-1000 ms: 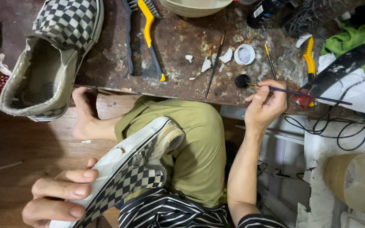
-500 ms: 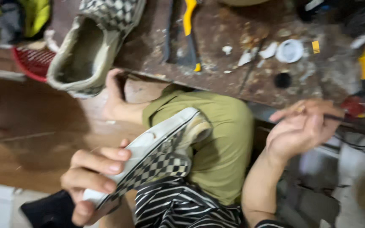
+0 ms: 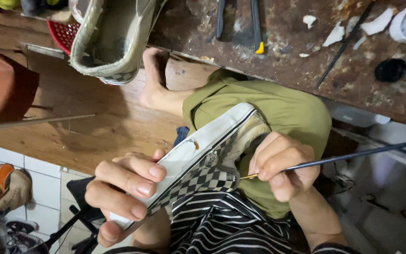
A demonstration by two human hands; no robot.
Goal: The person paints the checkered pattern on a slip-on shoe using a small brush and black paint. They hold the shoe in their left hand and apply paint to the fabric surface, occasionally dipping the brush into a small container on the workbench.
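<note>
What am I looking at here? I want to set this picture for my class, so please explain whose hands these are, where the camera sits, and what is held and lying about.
The camera is worn on a person's head and looks down at their own lap and bare hands; there is no machine. The left hand grips a checkered slip-on shoe resting on the knee. The right hand holds a thin paintbrush, its tip at the shoe's side. Above is a stained workbench. On it lie a second checkered shoe, a dark-handled tool with a yellow tip, a spare brush, a small black lid and white scraps.
</note>
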